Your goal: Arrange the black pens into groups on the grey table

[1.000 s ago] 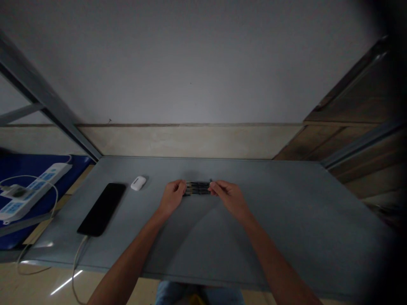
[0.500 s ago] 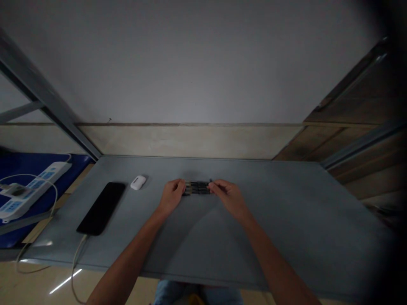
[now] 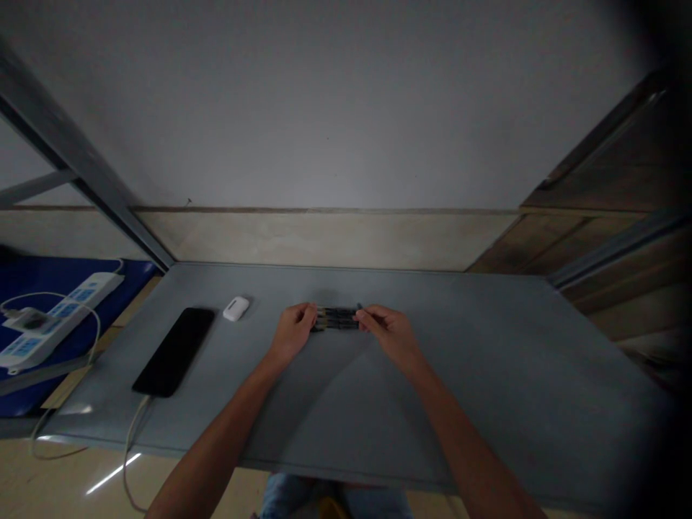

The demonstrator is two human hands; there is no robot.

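Observation:
Several slim dark pens (image 3: 337,318) lie side by side between my hands, a little above or on the grey tabletop; I cannot tell which. My left hand (image 3: 295,330) is closed round their left ends, thumb on top. At the right ends, my right hand (image 3: 386,328) pinches with thumb and fingers. Paler, tan-coloured parts show near the left ends. The tips are hidden behind my fingers.
To the left on the grey table (image 3: 486,375) are a white earbud case (image 3: 236,308) and a black phone (image 3: 174,353) with a cable. Beyond the left edge, a white power strip (image 3: 59,321) sits on a blue surface. A wall stands behind the table.
The whole view has shifted very slightly. Both hands keep the same hold on the pens.

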